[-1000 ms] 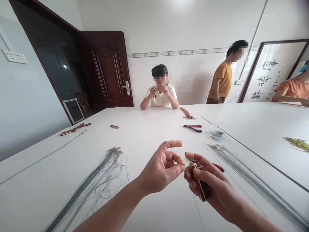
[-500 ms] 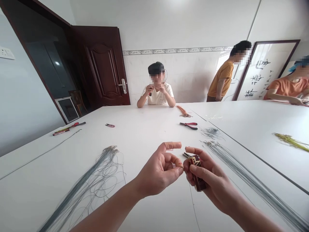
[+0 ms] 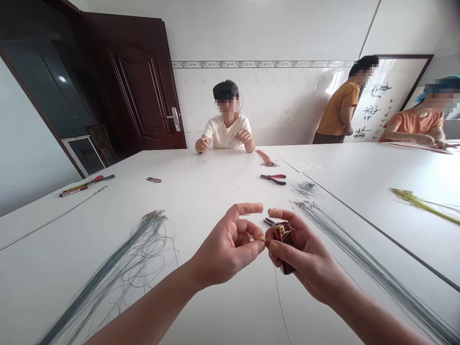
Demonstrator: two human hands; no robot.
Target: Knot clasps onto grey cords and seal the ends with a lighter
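Left hand [image 3: 226, 249] was pinching a tiny thing [image 3: 265, 243] I couldn't make out, one finger stuck out straight, while the right hand [image 3: 305, 254] was wrapped round a dark red patterned case [image 3: 282, 233] above the tabletop [image 3: 223, 311], thumbs almost meeting. Both forearms [image 3: 151, 299] angled inward, cut off by the frame, and the right thumb hid the case's middle

A small handcraft workshop: two people [image 3: 227, 130] sit across a broad white table [image 3: 201, 201] bearing pliers [image 3: 273, 177] and bundled grey cords [image 3: 106, 273] near left and right.
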